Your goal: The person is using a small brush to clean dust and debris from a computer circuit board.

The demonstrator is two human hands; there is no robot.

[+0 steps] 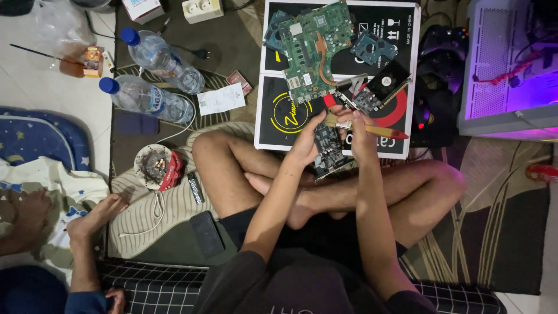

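The person is sitting cross-legged on the floor, working over a black cardboard box [337, 125] crowded with a green motherboard [314, 49]. The left hand [306, 144] is gripping a dark circuit card [328, 148] by its edge above the lap; it looks stiff, light and fragile. The right hand [361, 136] is pinching a paintbrush [363, 127], which is lying across it. Open room is lying rightward, over the rug [500, 221].
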